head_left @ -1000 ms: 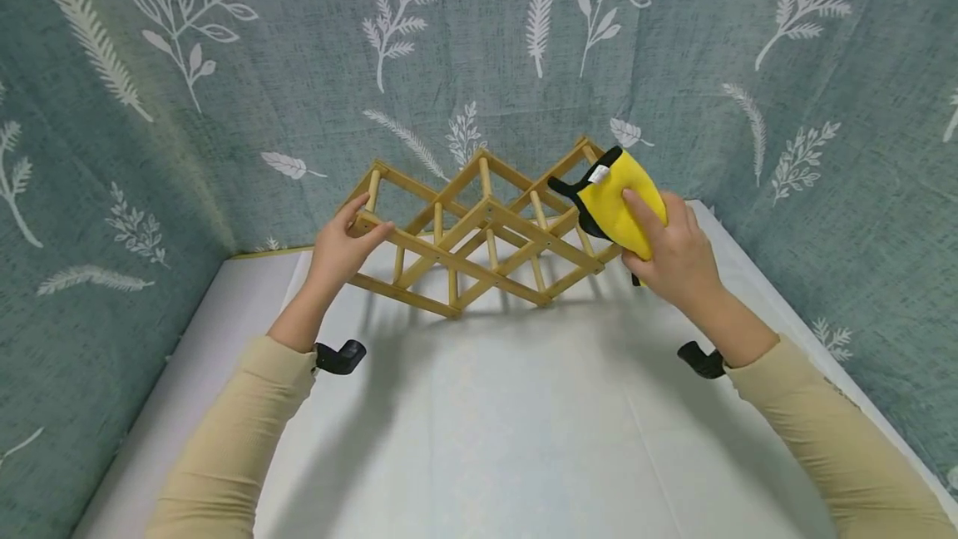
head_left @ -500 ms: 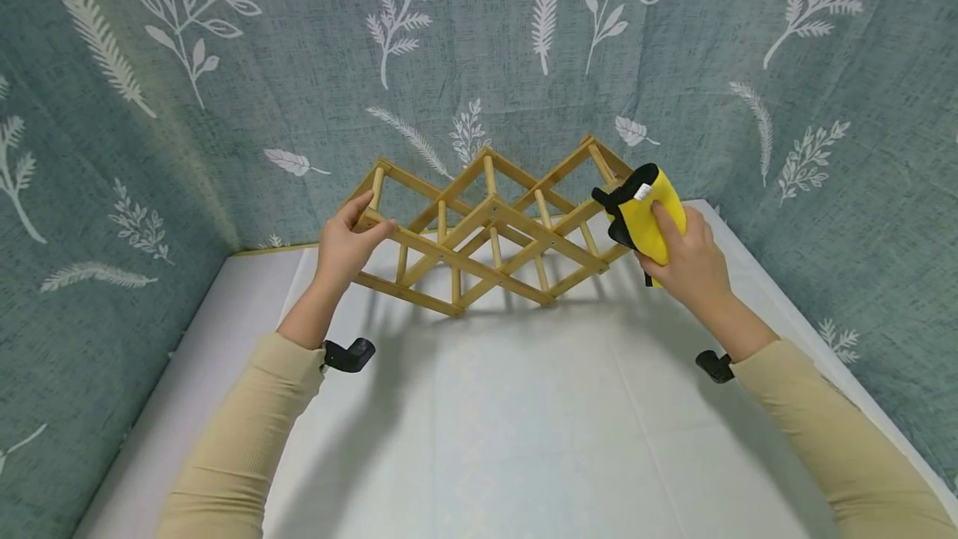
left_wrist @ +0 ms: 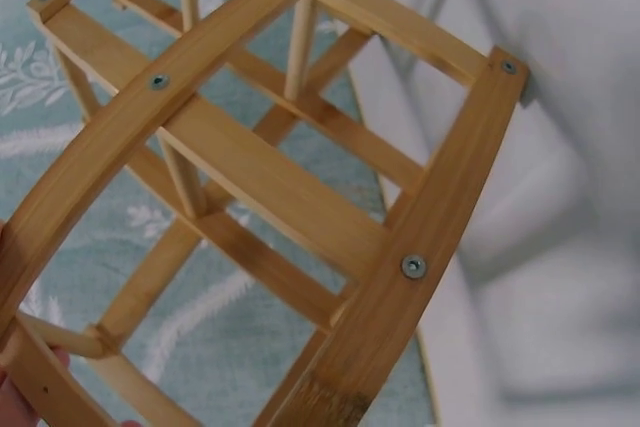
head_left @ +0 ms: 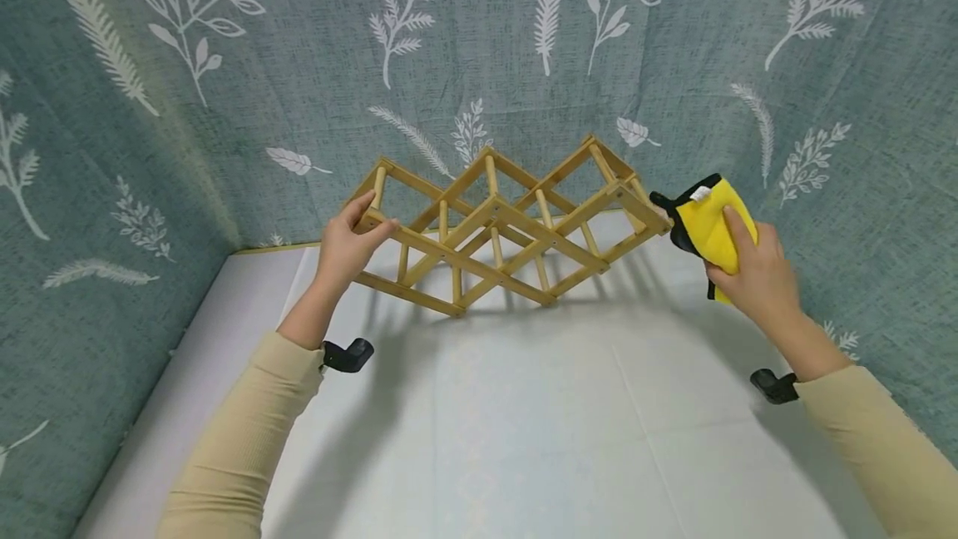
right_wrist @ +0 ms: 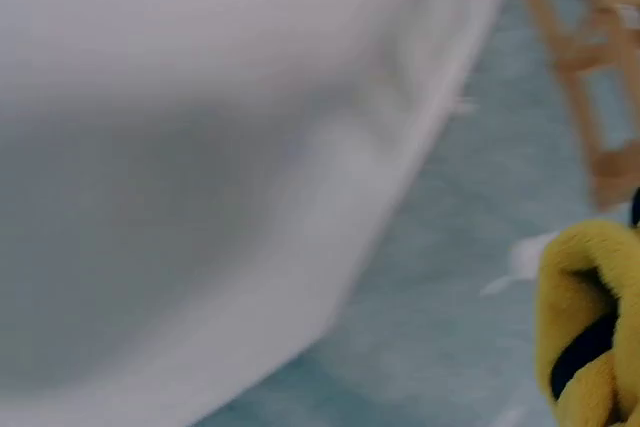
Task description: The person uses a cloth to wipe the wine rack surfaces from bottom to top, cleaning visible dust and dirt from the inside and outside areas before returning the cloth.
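Note:
An expandable wooden lattice rack (head_left: 496,208), with round dowels between its crossed slats, spans the back of the table. My left hand (head_left: 348,244) grips its upper left corner, thumb on the front slat and fingers behind. Close up in the left wrist view, slats (left_wrist: 275,187) joined by screws fill the picture, with a bit of the hand at the lower left edge. My right hand (head_left: 763,277) holds a bunched yellow cloth (head_left: 714,227) with black edging and a white tag, just right of the rack's right end. The right wrist view catches the plush cloth (right_wrist: 570,257) at its edge.
A white-covered table (head_left: 524,406) lies under the rack and both forearms. Teal fabric with white leaf prints (head_left: 314,40) hangs behind and on both sides. Black wrist-camera mounts (head_left: 348,354) stick out from the sleeves.
My right hand has carried the yellow cloth to the right, off the rack's right end, which now shows uncovered. The left hand keeps its grip, and the rack stays in place.

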Motion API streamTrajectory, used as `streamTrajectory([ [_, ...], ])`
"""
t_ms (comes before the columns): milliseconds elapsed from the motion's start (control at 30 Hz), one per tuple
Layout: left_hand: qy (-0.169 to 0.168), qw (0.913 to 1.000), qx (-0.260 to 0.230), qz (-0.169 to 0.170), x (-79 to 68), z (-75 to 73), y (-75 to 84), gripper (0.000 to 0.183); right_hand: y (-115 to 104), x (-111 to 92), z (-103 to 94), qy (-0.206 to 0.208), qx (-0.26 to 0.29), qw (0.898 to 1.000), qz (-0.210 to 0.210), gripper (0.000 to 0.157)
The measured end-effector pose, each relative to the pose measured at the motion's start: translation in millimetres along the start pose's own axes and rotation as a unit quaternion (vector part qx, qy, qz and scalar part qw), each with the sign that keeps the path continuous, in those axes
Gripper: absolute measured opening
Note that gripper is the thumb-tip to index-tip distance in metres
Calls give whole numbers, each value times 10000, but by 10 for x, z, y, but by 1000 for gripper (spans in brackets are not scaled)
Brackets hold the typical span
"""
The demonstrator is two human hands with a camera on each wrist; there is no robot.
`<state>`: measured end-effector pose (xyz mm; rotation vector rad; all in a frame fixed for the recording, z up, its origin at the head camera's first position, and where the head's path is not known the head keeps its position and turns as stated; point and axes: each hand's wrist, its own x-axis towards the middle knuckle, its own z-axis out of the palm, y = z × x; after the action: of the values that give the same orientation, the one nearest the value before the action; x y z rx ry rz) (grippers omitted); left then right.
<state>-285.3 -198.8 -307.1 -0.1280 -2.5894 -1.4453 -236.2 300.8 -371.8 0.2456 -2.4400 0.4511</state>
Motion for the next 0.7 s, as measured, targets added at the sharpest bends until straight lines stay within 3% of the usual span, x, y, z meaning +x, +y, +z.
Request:
streamTrajectory([
  [133,-5,10000,-49,16,16,-3,-5,67,-273,180,-2,885,480,9924,-712,70],
  [233,4,9999,-100,70,30,13,-7,66,-503,298,107,915,462,9868,-1256,75],
  [300,24,9998,-139,149,36,28,-9,65,-616,334,207,824,359,9865,-1365,84],
  [367,43,9996,-173,228,34,43,-9,65,-669,342,298,773,216,9888,-1258,90],
  [533,95,9992,-233,315,14,50,-19,63,-589,250,430,664,148,9966,-456,80],
  [700,79,9991,-236,332,3,43,-28,64,-329,56,426,36,7,9999,100,78],
])
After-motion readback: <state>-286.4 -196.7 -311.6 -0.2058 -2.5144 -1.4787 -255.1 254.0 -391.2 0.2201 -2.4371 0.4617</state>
